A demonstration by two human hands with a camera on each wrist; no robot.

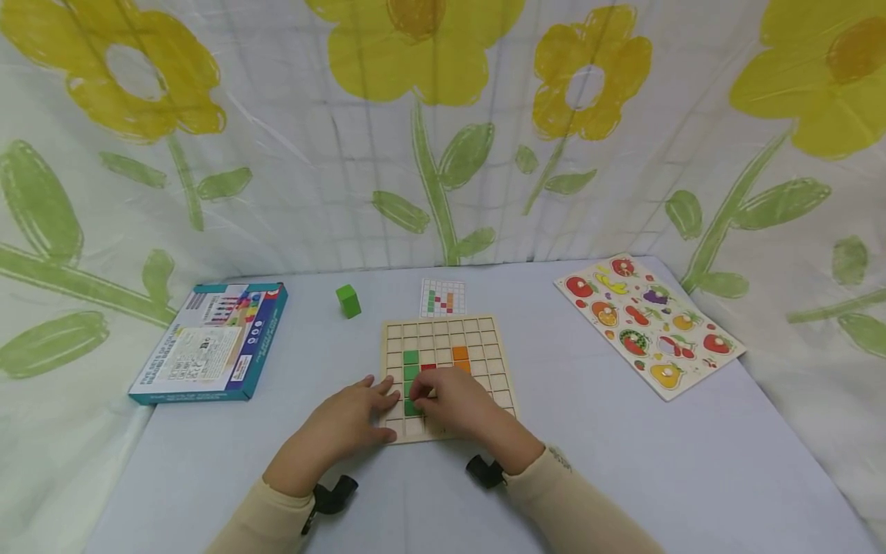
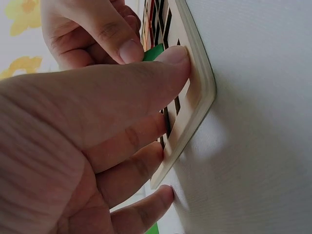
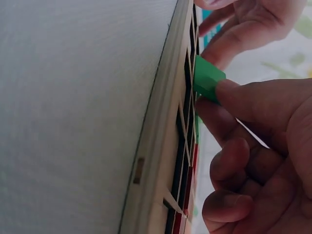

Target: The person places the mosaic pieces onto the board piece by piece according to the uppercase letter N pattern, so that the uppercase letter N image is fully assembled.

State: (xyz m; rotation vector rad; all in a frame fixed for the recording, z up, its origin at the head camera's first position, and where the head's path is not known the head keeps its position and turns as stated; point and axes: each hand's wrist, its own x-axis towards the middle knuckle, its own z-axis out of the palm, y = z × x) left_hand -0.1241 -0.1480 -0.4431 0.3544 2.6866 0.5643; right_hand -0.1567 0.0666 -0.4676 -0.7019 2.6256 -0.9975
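A wooden grid board [image 1: 487, 338] lies mid-table with green, red and orange blocks in some of its squares. My right hand [image 1: 450, 396] is over the lower left part of the board. Between its thumb and index finger it pinches a green block [image 3: 208, 78], which sits tilted at the grid in the right wrist view. My left hand [image 1: 346, 423] rests against the board's left side, fingers spread, its thumb [image 2: 173, 63] near the front corner. Part of the board's lower middle is hidden under the right hand.
Behind the board lies a small pattern card [image 1: 446, 286] with coloured squares. A loose green block [image 1: 349, 302] stands to the card's left. A blue-edged box [image 1: 208, 354] lies at the left, a fruit puzzle board [image 1: 640, 319] at the right. A flowered curtain [image 1: 291, 192] hangs behind.
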